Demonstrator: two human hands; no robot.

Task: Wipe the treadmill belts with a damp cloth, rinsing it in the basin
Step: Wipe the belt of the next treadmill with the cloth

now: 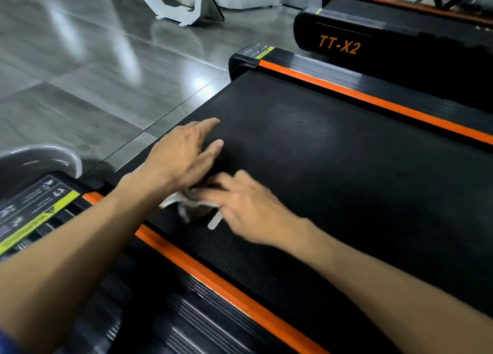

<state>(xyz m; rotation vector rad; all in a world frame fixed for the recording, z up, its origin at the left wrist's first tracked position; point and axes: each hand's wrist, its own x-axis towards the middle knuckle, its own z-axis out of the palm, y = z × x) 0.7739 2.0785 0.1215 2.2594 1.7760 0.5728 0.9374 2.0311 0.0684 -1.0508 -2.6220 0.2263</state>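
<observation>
A black treadmill belt (333, 172) runs between orange side strips. Near its rear left edge lies a bunched grey-white cloth (184, 203). My right hand (248, 207), blurred by motion, rests on the cloth with spread fingers on its right part. My left hand (181, 156) is over the belt just beyond the cloth, fingers straight and pointing right, its wrist above the cloth's left end. Part of the cloth is hidden under both hands. A small pale strip (214, 220) shows on the belt beside my right hand.
A grey basin (53, 159) stands on the floor at the left, behind the side rail (40, 209) with its yellow warning label. A second treadmill marked TT-X2 (338, 44) stands beyond. White machine frames (181, 9) are at the back on a glossy grey floor (93, 73).
</observation>
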